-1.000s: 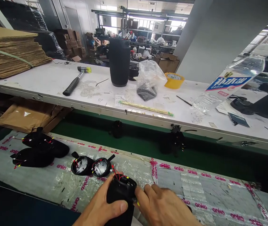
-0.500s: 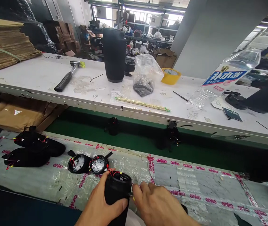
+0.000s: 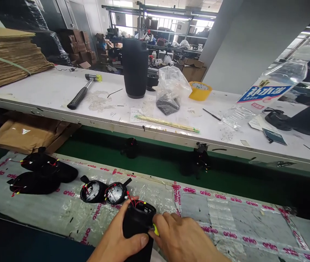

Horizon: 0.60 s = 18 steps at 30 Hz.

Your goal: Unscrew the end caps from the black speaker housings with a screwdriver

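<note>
My left hand (image 3: 119, 236) is wrapped round a black cylindrical speaker housing (image 3: 140, 222), held upright with its open end up. Red wires with small yellow and red connectors stick out of that opening. Closed against the housing's right side, my right hand (image 3: 182, 236) grips a small tool with a yellow-green handle (image 3: 155, 229). Most of the tool is hidden by the fingers, so its kind does not show. Just beyond the left hand, two black housings with clear ribbed ends (image 3: 116, 193) lie on the plastic-covered surface (image 3: 70, 214), wires at their ends.
More black housings (image 3: 35, 182) lie at the left. Over a green strip (image 3: 160, 160), a white shelf (image 3: 108, 105) bears a mallet (image 3: 81, 92), a tall black cylinder (image 3: 135, 69), a plastic bag (image 3: 171, 87), a yellow tape roll (image 3: 200, 91) and a tilted bottle (image 3: 266, 91). Cardboard (image 3: 7, 58) is stacked left.
The view has shifted slightly, so the scene sits a little lower and further right. More of the tool's yellow-green handle shows at my right fingers. Both hands keep their hold.
</note>
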{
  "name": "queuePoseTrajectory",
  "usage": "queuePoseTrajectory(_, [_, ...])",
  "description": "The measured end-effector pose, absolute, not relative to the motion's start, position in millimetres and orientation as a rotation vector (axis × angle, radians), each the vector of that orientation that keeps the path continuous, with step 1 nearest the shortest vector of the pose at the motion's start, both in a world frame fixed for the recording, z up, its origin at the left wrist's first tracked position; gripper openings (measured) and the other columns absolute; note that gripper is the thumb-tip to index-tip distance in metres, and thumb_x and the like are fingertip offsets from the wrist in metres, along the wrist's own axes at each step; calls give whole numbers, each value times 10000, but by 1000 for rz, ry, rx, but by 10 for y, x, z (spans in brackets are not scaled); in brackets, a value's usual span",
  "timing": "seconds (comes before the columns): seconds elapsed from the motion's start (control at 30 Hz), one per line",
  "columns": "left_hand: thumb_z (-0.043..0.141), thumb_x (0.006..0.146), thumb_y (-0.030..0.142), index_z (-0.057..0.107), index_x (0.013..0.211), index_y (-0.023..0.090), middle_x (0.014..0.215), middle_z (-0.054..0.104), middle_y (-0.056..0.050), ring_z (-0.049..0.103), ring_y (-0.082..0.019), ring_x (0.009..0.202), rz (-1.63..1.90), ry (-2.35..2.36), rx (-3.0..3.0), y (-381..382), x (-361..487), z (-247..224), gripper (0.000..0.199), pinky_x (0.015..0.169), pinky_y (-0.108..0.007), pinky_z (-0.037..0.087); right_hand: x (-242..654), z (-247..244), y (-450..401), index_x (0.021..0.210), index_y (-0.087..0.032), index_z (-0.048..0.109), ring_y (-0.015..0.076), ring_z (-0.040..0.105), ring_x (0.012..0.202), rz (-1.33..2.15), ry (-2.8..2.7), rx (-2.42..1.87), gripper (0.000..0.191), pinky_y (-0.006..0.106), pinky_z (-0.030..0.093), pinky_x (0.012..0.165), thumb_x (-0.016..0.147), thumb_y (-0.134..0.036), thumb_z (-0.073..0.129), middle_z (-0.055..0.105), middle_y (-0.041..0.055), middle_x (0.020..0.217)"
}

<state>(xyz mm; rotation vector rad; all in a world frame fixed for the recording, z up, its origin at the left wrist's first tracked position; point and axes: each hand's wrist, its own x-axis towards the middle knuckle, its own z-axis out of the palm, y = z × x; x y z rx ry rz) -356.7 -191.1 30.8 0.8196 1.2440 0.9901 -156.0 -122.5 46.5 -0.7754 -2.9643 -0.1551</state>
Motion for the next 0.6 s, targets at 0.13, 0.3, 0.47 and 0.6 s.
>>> queuePoseTrajectory(0.13, [736, 800, 588, 304, 1579, 217, 1551, 578, -133, 454, -366, 1488, 934, 1351, 835, -1967, -3569, 344, 965, 1245, -508, 314, -1558, 440, -1209, 957, -259, 395, 189, 607, 484, -229, -3001, -741, 262, 366, 245, 385, 965, -316, 651, 613, -34, 701])
queuePoseTrajectory(0.3, [727, 781, 517, 320, 1591, 185, 1548, 575, -169, 464, -390, 1479, 925, 1491, 895, -2008, -3554, 275, 966, 1273, -594, 244, -1542, 496, -1205, 961, -256, 406, 178, 635, 518, -264, -3019, -734, 250, 352, 317, 393, 982, -314, 649, 614, -38, 712])
queuePoseTrajectory(0.47, [756, 759, 439, 396, 1575, 206, 1523, 607, -169, 508, -405, 1446, 924, 1649, 925, -2026, -3503, 194, 922, 1227, -577, 349, -1505, 455, -1206, 965, -255, 418, 186, 634, 506, -260, -3034, -716, 277, 358, 307, 385, 957, -326, 686, 615, -33, 707])
queuePoseTrajectory(0.6, [697, 748, 398, 382, 1572, 188, 1493, 620, -173, 541, -395, 1402, 871, 1701, 921, -2037, -3444, 229, 907, 1184, -584, 380, -1496, 442, -1217, 967, -249, 438, 199, 613, 462, -294, -3046, -696, 248, 378, 222, 375, 934, -305, 677, 615, -15, 688])
